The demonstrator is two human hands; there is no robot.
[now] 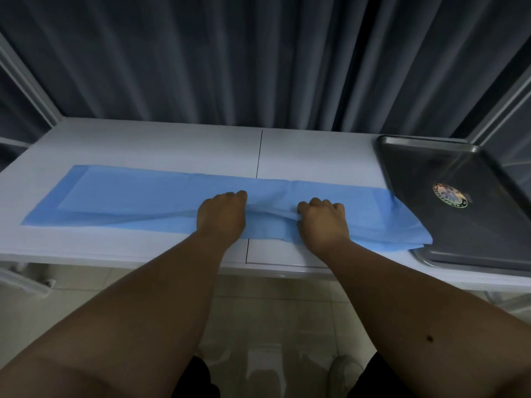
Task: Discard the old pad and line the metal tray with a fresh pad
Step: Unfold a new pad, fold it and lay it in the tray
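A long blue pad (129, 196) lies stretched across the white table, its right end lapping over the near left corner of the metal tray (448, 173). The tray sits at the table's right end, bare inside apart from a round sticker. My left hand (221, 214) and my right hand (323, 219) are side by side at the pad's middle, fingers curled, each gripping a raised fold of the blue sheet. The fabric bunches up between the two hands.
The white table (172, 145) has a dark seam down its middle and stands against a grey curtain (258, 58). The tray overhangs the table's right side. A white plastic bin edge (26, 282) shows low on the left, above the tiled floor.
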